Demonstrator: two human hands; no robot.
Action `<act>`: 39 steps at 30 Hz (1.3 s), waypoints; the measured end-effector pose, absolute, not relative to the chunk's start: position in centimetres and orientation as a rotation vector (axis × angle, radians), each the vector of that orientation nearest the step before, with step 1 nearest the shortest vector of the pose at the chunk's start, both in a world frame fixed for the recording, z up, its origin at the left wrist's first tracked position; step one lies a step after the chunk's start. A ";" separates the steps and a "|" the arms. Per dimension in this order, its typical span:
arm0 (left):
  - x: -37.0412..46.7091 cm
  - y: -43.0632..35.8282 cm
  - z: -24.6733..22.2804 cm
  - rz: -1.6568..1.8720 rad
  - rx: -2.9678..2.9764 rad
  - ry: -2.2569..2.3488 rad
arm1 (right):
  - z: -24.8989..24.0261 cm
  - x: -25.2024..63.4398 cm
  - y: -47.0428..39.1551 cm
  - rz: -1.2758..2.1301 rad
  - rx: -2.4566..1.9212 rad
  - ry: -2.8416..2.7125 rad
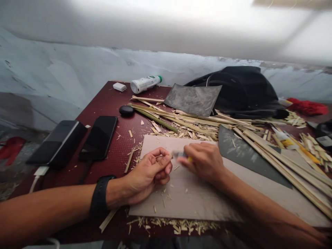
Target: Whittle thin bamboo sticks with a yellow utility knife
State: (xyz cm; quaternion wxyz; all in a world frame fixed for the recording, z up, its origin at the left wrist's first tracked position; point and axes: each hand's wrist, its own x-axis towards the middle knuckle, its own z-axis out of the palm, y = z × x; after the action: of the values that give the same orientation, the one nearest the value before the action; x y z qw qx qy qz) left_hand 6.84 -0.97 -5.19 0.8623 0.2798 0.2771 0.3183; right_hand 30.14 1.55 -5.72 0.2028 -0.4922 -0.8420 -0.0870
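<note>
My left hand [155, 167], with a black band on its wrist, is closed in a pinch over the pale board [178, 204]. Whatever sits between its thumb and fingers is mostly hidden and too small to name. Just to the right, my right hand [203, 160] is wrapped round what looks like a utility knife [178, 155], smeared by motion, with a bit of yellow showing by the fingers. The knife's front end points at the left fingertips. Small bamboo shavings [186, 226] lie on the board and along its near edge.
Bamboo strips [282, 162] and grey sandpaper sheets [193, 98] lie behind and right. A black bag [241, 90] and white bottle [146, 84] stand against the wall. Left are a phone [100, 138], a power bank [55, 141] with a cable, and a white charger [119, 86].
</note>
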 end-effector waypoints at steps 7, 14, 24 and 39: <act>6.8 -1.3 -4.8 0.645 0.607 0.611 | -4.4 30.2 2.0 -0.243 -1.255 -2.261; 6.8 -1.3 -5.0 0.646 0.649 0.619 | -5.3 28.9 1.0 -0.088 -1.080 -2.391; 6.6 -1.4 -5.5 0.631 0.640 0.596 | -5.4 28.1 0.3 0.074 -1.023 -2.527; 6.8 -0.9 -5.0 0.607 0.603 0.646 | -5.3 28.4 0.2 -0.178 -1.117 -2.531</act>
State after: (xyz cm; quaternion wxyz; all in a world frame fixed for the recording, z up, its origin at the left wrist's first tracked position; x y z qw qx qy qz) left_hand 6.83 -0.91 -4.97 0.8597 0.2874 0.3077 0.2893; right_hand 28.42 0.24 -5.35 0.1838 -0.3961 -0.8974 -0.0631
